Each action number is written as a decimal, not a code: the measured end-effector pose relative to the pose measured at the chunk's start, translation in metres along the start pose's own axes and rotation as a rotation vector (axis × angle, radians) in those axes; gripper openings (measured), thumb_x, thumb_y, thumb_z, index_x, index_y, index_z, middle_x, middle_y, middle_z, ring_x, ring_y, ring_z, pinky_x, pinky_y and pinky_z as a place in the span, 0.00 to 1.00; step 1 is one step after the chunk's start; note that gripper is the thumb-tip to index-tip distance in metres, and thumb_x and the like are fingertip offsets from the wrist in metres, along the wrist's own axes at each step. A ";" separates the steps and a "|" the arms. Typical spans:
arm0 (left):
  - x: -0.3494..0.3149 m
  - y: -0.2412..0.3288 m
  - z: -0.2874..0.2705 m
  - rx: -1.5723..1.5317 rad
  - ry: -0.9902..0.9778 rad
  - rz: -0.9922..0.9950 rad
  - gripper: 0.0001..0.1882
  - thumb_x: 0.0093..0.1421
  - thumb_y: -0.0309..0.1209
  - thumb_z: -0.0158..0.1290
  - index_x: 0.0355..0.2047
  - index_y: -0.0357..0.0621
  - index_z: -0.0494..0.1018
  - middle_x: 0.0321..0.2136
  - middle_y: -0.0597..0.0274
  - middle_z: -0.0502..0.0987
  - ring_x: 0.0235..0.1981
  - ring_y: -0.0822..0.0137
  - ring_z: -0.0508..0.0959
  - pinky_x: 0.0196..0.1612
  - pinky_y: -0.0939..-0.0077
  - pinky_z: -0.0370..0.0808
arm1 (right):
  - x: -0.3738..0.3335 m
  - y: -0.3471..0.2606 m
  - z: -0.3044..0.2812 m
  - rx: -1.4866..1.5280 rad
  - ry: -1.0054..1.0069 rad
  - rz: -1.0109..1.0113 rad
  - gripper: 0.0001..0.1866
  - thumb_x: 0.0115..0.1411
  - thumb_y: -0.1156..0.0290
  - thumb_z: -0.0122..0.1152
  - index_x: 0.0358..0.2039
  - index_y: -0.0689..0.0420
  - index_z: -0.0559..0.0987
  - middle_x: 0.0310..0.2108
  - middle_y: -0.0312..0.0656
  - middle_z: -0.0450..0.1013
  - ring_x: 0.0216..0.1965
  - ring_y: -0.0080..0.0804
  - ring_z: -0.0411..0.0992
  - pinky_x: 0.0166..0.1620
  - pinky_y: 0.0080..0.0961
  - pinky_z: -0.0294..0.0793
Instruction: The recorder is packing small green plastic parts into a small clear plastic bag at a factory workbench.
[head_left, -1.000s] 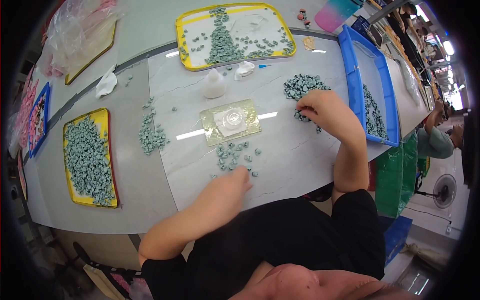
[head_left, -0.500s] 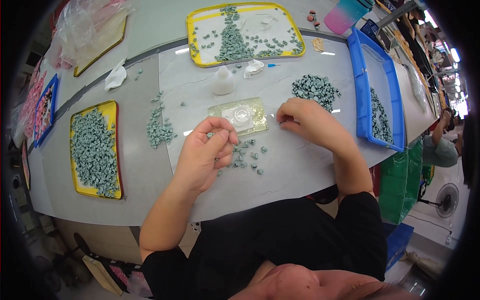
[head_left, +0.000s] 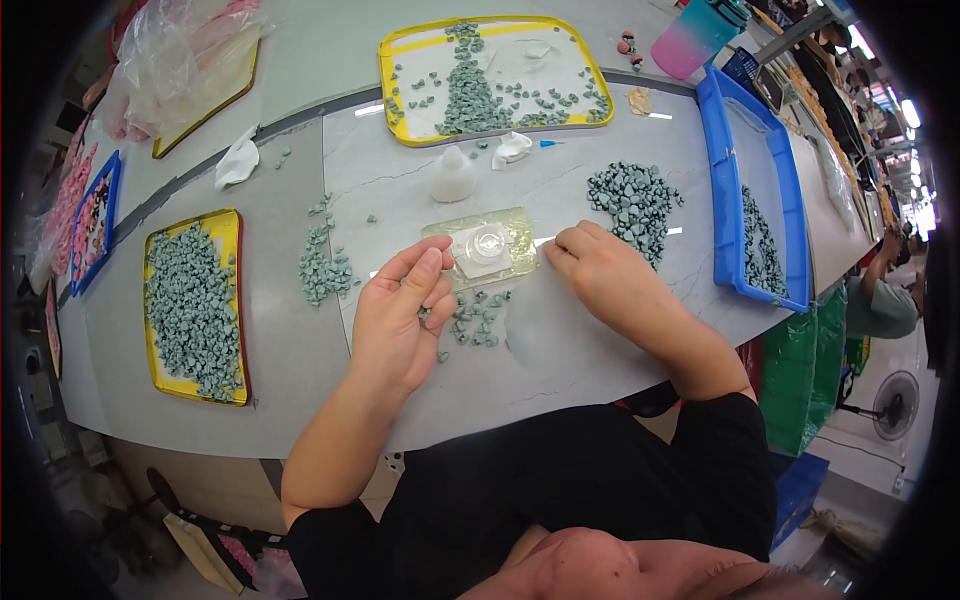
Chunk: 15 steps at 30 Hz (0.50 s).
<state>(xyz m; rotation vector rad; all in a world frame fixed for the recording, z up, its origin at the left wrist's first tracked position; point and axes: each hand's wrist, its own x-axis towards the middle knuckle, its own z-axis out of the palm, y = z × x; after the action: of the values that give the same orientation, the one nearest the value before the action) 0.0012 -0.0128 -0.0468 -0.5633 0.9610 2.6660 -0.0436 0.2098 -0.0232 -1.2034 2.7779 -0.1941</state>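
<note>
My left hand (head_left: 405, 310) is raised palm-up beside a yellowish transparent pad (head_left: 523, 262), its thumb pressed to the curled fingers. What it holds, if anything, I cannot make out. At the right end of the pad, my right hand (head_left: 600, 268) is closed, its fingertips pinched low over the table; anything between them is hidden. A small clear round dish (head_left: 487, 243) on a white square rests on the pad. Loose grey-green pieces (head_left: 476, 325) lie scattered just in front of it, and a dark green pile (head_left: 635, 205) lies beyond my right hand.
A white cone-topped bottle (head_left: 452, 176) stands behind the pad. Yellow-rimmed trays of green pieces lie at the left (head_left: 236, 300) and far side (head_left: 395, 75). Another green cluster (head_left: 325, 270) sits left. A blue tray (head_left: 728, 180) and a blue-pink bottle (head_left: 690, 40) are at right.
My left hand has turned, and the green piece seen at its fingertips no longer shows there. My right hand has shifted slightly down, its fingers closer together.
</note>
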 end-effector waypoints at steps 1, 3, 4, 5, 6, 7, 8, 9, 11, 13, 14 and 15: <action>0.001 0.001 -0.001 0.002 0.024 0.009 0.13 0.60 0.26 0.47 0.44 0.30 0.66 0.33 0.60 0.69 0.21 0.79 0.59 0.22 0.86 0.59 | 0.001 0.002 0.000 0.036 0.012 0.007 0.14 0.48 0.81 0.50 0.38 0.67 0.73 0.34 0.43 0.69 0.38 0.37 0.67 0.40 0.26 0.70; 0.000 0.002 0.000 -0.039 0.050 0.008 0.14 0.60 0.26 0.47 0.45 0.30 0.66 0.34 0.59 0.69 0.21 0.79 0.59 0.22 0.85 0.59 | 0.002 0.005 -0.001 0.073 0.023 0.013 0.15 0.48 0.81 0.50 0.38 0.67 0.73 0.35 0.43 0.69 0.39 0.37 0.67 0.41 0.26 0.70; 0.001 0.002 0.000 -0.079 0.074 0.006 0.14 0.60 0.25 0.47 0.45 0.30 0.66 0.34 0.59 0.68 0.22 0.79 0.60 0.22 0.85 0.60 | 0.003 0.006 -0.002 0.071 0.024 0.018 0.14 0.48 0.81 0.50 0.38 0.66 0.74 0.34 0.43 0.69 0.39 0.37 0.67 0.41 0.26 0.70; 0.001 0.001 -0.001 -0.080 0.075 0.005 0.14 0.60 0.25 0.47 0.45 0.30 0.66 0.34 0.59 0.68 0.22 0.79 0.60 0.22 0.85 0.60 | 0.003 0.006 -0.002 0.069 0.025 0.023 0.13 0.49 0.80 0.51 0.37 0.66 0.74 0.34 0.43 0.69 0.39 0.37 0.67 0.42 0.25 0.69; 0.002 0.000 -0.001 -0.045 0.067 0.015 0.14 0.60 0.25 0.48 0.44 0.30 0.67 0.35 0.58 0.69 0.21 0.79 0.60 0.23 0.85 0.60 | 0.005 0.008 -0.001 0.070 0.024 0.023 0.13 0.49 0.80 0.51 0.37 0.66 0.74 0.34 0.43 0.69 0.39 0.37 0.67 0.42 0.25 0.69; 0.002 0.000 -0.002 -0.009 0.059 0.024 0.14 0.60 0.25 0.48 0.44 0.30 0.67 0.35 0.57 0.69 0.21 0.79 0.60 0.23 0.85 0.60 | 0.007 0.009 0.001 0.084 0.035 0.022 0.13 0.48 0.80 0.52 0.36 0.65 0.75 0.33 0.43 0.70 0.38 0.37 0.68 0.41 0.26 0.70; 0.002 -0.002 -0.003 -0.009 0.060 0.024 0.14 0.60 0.25 0.48 0.44 0.30 0.67 0.35 0.57 0.69 0.21 0.79 0.60 0.23 0.85 0.60 | 0.009 0.010 0.003 0.099 0.045 0.020 0.12 0.48 0.80 0.53 0.36 0.65 0.75 0.32 0.43 0.70 0.37 0.38 0.69 0.40 0.26 0.70; 0.003 -0.004 -0.004 0.017 0.053 0.028 0.13 0.59 0.25 0.49 0.43 0.31 0.67 0.36 0.56 0.69 0.21 0.78 0.60 0.23 0.85 0.60 | 0.011 0.010 0.006 0.097 0.043 0.022 0.12 0.48 0.80 0.53 0.36 0.65 0.75 0.32 0.43 0.70 0.37 0.38 0.69 0.40 0.26 0.70; 0.005 -0.007 -0.004 0.041 0.044 0.031 0.13 0.59 0.26 0.49 0.42 0.31 0.67 0.36 0.56 0.69 0.21 0.78 0.60 0.23 0.85 0.60 | 0.016 0.008 0.013 0.186 0.282 -0.062 0.11 0.46 0.79 0.56 0.34 0.65 0.75 0.30 0.44 0.71 0.33 0.37 0.70 0.37 0.28 0.71; 0.004 -0.008 -0.004 0.082 0.069 0.031 0.11 0.58 0.26 0.51 0.40 0.33 0.67 0.36 0.55 0.70 0.19 0.79 0.60 0.22 0.84 0.60 | 0.024 0.001 0.013 0.192 0.374 -0.114 0.12 0.45 0.80 0.56 0.33 0.65 0.75 0.30 0.44 0.71 0.31 0.36 0.70 0.35 0.28 0.71; 0.004 -0.008 -0.005 0.081 0.071 0.033 0.11 0.58 0.26 0.51 0.40 0.33 0.67 0.36 0.55 0.70 0.19 0.79 0.60 0.22 0.84 0.60 | 0.028 -0.003 0.013 0.195 0.468 -0.165 0.13 0.43 0.80 0.57 0.33 0.65 0.75 0.29 0.43 0.71 0.30 0.36 0.70 0.33 0.28 0.71; 0.004 -0.007 -0.006 0.082 0.057 0.010 0.10 0.58 0.26 0.50 0.38 0.35 0.66 0.34 0.56 0.70 0.19 0.79 0.60 0.22 0.85 0.60 | 0.031 -0.006 0.012 0.195 0.466 -0.167 0.13 0.43 0.80 0.57 0.33 0.65 0.75 0.29 0.43 0.71 0.30 0.36 0.70 0.33 0.28 0.71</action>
<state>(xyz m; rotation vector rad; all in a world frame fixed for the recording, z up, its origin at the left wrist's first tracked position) 0.0020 -0.0107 -0.0567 -0.6211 1.0862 2.6182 -0.0580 0.1821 -0.0357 -1.4964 2.9274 -0.8401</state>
